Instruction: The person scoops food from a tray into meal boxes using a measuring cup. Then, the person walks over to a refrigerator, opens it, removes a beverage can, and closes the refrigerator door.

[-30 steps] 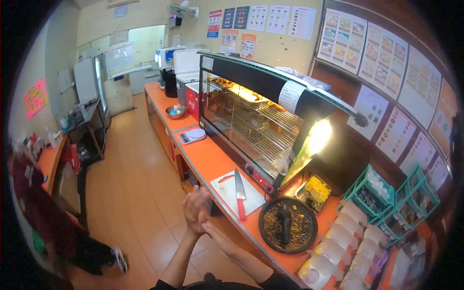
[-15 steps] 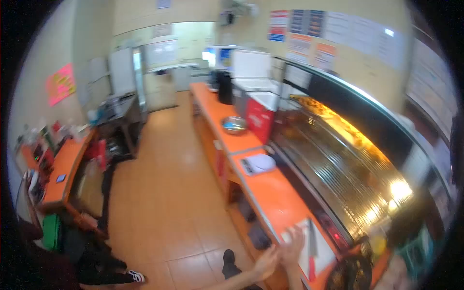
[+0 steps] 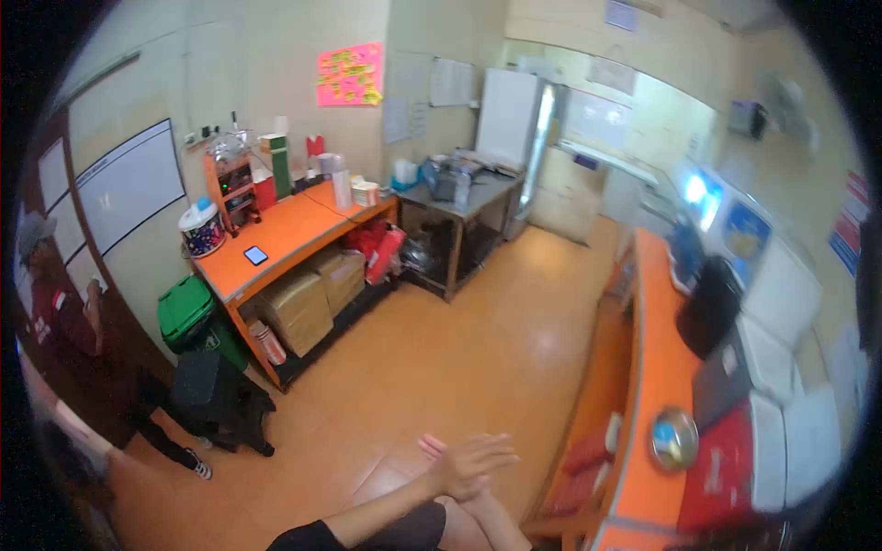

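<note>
In the head view, my left hand (image 3: 473, 464) lies across my right hand low in the middle, its fingers stretched to the right and nothing held. My right hand (image 3: 432, 447) is mostly hidden behind it; its extended fingertips show at the left, with no object visible in it. The palms appear to touch, crossed over each other, above the tiled floor (image 3: 441, 367).
An orange counter (image 3: 308, 220) at the left bears a phone (image 3: 255, 255). Near it are a black stool (image 3: 216, 395), a green bin (image 3: 186, 308) and a standing person (image 3: 73, 321). A metal bowl (image 3: 673, 439) and red cooler (image 3: 726, 464) stand right.
The view has swung left, so the warmer, knife and mortar are out of sight and the left counter shows fully. My hands, still together, are now crossed.
</note>
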The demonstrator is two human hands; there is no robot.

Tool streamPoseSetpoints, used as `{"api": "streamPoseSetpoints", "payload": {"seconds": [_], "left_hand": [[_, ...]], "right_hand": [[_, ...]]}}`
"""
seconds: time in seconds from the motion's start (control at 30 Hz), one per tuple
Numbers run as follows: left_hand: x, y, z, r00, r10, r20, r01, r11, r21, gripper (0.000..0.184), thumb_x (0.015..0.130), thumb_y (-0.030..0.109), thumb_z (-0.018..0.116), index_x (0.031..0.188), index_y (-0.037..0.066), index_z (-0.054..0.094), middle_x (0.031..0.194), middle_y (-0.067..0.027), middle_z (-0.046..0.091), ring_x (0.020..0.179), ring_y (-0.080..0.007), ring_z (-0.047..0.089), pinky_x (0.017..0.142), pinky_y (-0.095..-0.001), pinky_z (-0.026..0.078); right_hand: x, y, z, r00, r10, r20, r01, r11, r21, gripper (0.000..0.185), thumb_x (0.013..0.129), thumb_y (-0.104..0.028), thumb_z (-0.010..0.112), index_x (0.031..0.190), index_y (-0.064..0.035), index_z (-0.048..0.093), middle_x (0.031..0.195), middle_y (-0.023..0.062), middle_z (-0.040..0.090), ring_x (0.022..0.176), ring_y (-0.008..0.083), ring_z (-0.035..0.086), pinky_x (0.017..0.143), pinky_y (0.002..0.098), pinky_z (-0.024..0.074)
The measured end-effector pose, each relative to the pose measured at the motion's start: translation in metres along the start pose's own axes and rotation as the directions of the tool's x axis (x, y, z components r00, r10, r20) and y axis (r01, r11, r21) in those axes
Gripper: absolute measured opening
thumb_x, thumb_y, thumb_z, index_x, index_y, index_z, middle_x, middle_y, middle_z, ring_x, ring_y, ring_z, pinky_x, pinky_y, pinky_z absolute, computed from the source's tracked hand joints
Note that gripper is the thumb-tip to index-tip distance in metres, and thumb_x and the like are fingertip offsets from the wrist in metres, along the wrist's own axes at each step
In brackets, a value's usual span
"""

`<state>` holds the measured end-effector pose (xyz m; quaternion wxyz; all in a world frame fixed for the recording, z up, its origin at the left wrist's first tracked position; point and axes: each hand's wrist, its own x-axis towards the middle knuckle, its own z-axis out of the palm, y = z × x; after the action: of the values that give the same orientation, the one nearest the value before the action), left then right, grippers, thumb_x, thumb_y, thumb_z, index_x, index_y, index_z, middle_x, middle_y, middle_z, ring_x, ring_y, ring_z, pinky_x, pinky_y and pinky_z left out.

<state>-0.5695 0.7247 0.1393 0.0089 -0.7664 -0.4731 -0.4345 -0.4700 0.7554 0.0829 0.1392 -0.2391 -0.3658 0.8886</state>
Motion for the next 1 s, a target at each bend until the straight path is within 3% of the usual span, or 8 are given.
{"api": "streamPoseSetpoints", "payload": {"seconds": [0.17,0.27,0.3,0.4,0.47,0.53,0.73,1.0], "left_hand": [[0.027,-0.235,-0.015,0.938,-0.265,-0.223,0.322,0.904,0.281,0.05,0.096,0.036,0.029,0.118,0.009,0.063,0.111,-0.0139,0.065,0.108,-0.029,0.061,0.086,-0.0444,0.05],[0.094,-0.359,0.011,0.759,-0.645,-0.087,0.645,0.763,-0.027,0.046,0.096,0.037,0.032,0.115,0.009,0.063,0.107,-0.0152,0.065,0.106,-0.0246,0.061,0.079,-0.0404,0.052],[0.141,-0.392,0.028,0.594,-0.78,-0.195,0.628,0.601,-0.494,0.041,0.096,0.034,0.037,0.115,0.009,0.063,0.11,-0.0141,0.064,0.105,-0.0226,0.06,0.078,-0.0374,0.053],[0.278,-0.471,0.098,0.336,-0.942,-0.015,0.142,0.067,-0.988,0.035,0.096,0.031,0.043,0.117,0.009,0.06,0.116,-0.0129,0.06,0.108,-0.0216,0.058,0.08,-0.0357,0.051],[0.377,-0.532,0.159,0.545,-0.809,0.219,0.242,-0.099,-0.965,0.035,0.096,0.031,0.042,0.119,0.01,0.059,0.118,-0.013,0.059,0.11,-0.0225,0.056,0.083,-0.0369,0.05],[0.443,-0.581,0.197,0.729,-0.578,0.367,0.442,-0.011,-0.897,0.036,0.097,0.031,0.042,0.122,0.01,0.057,0.121,-0.013,0.057,0.112,-0.0235,0.054,0.086,-0.0381,0.048],[0.576,-0.777,0.171,0.895,-0.383,0.227,0.425,0.584,-0.692,0.038,0.098,0.03,0.041,0.129,0.011,0.051,0.128,-0.0131,0.051,0.119,-0.0263,0.049,0.095,-0.0418,0.042],[0.74,-1.039,0.131,0.768,-0.547,-0.332,0.384,0.809,-0.444,0.042,0.099,0.029,0.04,0.138,0.012,0.044,0.138,-0.0132,0.044,0.129,-0.03,0.042,0.106,-0.0466,0.034]], "right_hand": [[0.17,-0.131,-0.001,0.971,0.194,0.138,-0.208,0.974,0.091,0.047,0.099,-0.029,0.041,0.139,-0.0032,0.037,0.137,0.0109,0.045,0.128,0.0205,0.041,0.111,0.0371,0.0278],[0.267,-0.214,-0.054,0.965,0.256,0.053,-0.259,0.962,0.087,0.048,0.099,-0.028,0.042,0.139,-0.0015,0.038,0.139,0.0112,0.044,0.133,0.0232,0.036,0.114,0.0381,0.0226],[0.293,-0.253,-0.074,0.985,0.052,0.164,-0.053,0.999,0.002,0.048,0.098,-0.026,0.044,0.139,-0.0013,0.038,0.14,0.0121,0.043,0.134,0.0236,0.035,0.115,0.0387,0.0216],[0.366,-0.335,-0.149,0.945,-0.284,0.164,0.306,0.943,-0.13,0.051,0.097,-0.029,0.043,0.138,0.0005,0.04,0.144,0.0158,0.038,0.136,0.0269,0.032,0.115,0.0398,0.0197],[0.433,-0.412,-0.222,0.739,-0.658,0.142,0.393,0.25,-0.885,0.058,0.095,-0.039,0.045,0.136,0.0018,0.042,0.141,0.018,0.042,0.136,0.0289,0.032,0.114,0.0398,0.0203],[0.47,-0.481,-0.279,0.63,-0.749,0.205,0.256,-0.048,-0.965,0.068,0.09,-0.044,0.051,0.138,0.0025,0.037,0.142,0.0183,0.039,0.136,0.0295,0.031,0.112,0.0402,0.0218],[0.69,-0.668,-0.368,0.738,-0.675,-0.011,0.461,0.515,-0.723,0.066,0.091,-0.044,0.049,0.139,0.0007,0.036,0.14,0.0166,0.042,0.135,0.0278,0.033,0.111,0.042,0.0234],[1.002,-0.828,-0.36,0.934,-0.277,0.226,0.295,0.954,-0.046,0.064,0.093,-0.043,0.047,0.14,-0.0018,0.035,0.137,0.0142,0.045,0.133,0.0256,0.035,0.11,0.0443,0.0255]]}}
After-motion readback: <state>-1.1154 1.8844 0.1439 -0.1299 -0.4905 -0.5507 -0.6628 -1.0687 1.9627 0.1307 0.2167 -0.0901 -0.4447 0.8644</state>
